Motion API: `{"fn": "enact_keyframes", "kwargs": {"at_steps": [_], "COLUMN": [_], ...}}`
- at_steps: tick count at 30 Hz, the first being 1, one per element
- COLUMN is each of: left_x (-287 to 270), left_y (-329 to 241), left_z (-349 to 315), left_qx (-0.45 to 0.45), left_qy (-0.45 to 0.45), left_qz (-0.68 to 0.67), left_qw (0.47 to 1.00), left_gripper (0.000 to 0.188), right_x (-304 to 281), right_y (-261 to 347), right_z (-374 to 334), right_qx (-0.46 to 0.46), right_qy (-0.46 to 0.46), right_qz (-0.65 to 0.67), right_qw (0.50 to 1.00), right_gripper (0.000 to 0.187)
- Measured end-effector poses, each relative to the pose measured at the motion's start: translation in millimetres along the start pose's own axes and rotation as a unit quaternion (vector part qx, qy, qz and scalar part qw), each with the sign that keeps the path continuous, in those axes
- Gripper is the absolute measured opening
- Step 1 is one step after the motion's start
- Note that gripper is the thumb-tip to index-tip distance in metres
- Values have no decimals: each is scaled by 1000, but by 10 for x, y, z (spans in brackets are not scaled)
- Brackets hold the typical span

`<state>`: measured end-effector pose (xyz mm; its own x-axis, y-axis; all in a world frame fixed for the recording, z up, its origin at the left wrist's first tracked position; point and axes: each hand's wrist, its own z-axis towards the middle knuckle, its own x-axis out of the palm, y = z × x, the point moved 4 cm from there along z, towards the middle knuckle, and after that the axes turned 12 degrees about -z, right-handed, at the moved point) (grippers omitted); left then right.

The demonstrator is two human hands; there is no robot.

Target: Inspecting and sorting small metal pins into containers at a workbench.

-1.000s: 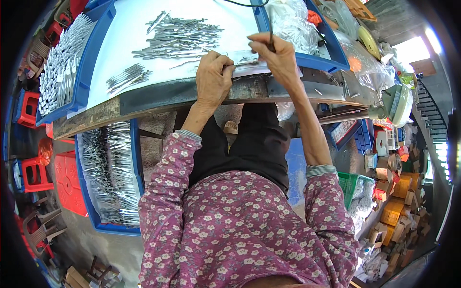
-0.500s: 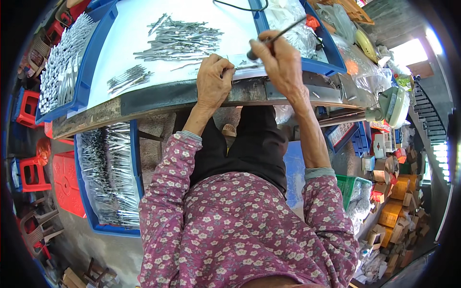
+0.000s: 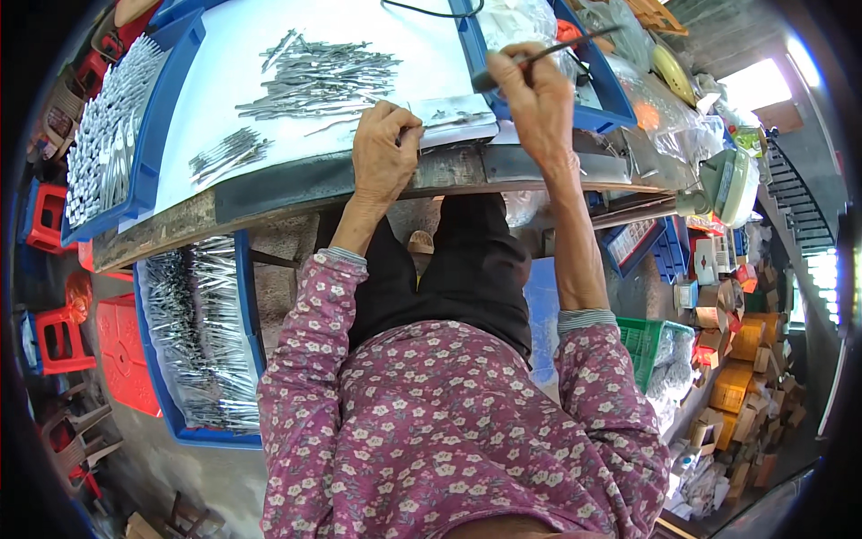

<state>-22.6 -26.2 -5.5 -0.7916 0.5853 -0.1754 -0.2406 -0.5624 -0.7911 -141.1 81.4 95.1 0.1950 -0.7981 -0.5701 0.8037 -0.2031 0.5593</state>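
My left hand is closed in a pinch at the table's front edge; what its fingertips hold is too small and hidden to make out. My right hand, raised beside it, grips a dark rod-shaped tool. The tool's thick black end points left, and its thin shaft sticks out up and to the right. Between the hands, a white sheet with dark smudges lies at the table edge. Farther back is a large pile of thin grey metal strips. A smaller bundle of strips lies to the left.
A blue tray of pale metal pieces stands at the table's left. Another blue tray holds clear plastic bags at the right. Below the table is a blue crate of metal pieces. Red stools stand on the floor at left.
My right hand has lifted slightly, and the tool's shaft now lies flatter, reaching farther right. My left hand keeps its pinch at the edge. The whole view has shifted a little.
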Motion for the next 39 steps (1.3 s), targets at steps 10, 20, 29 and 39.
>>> {"fn": "enact_keyframes", "kwargs": {"at_steps": [10, 20, 29, 39], "left_x": [7, 99, 284, -370], "left_y": [-10, -192, -138, -338], "left_z": [3, 144, 154, 19], "left_qx": [-1, 28, 70, 65], "left_qy": [-2, 44, 104, -10], "left_qz": [5, 82, 170, 81], "left_qw": [1000, 995, 977, 995], "left_gripper": [4, 9, 7, 4], "right_x": [139, -535, -113, 5], "right_y": [-446, -620, -995, -1293], "right_z": [-210, 31, 351, 434], "right_qx": [45, -1, -95, -29], "right_qy": [63, -68, 149, 216], "right_qz": [-80, -219, -309, -452], "right_qw": [994, 973, 935, 865], "right_gripper": [26, 17, 20, 21]}}
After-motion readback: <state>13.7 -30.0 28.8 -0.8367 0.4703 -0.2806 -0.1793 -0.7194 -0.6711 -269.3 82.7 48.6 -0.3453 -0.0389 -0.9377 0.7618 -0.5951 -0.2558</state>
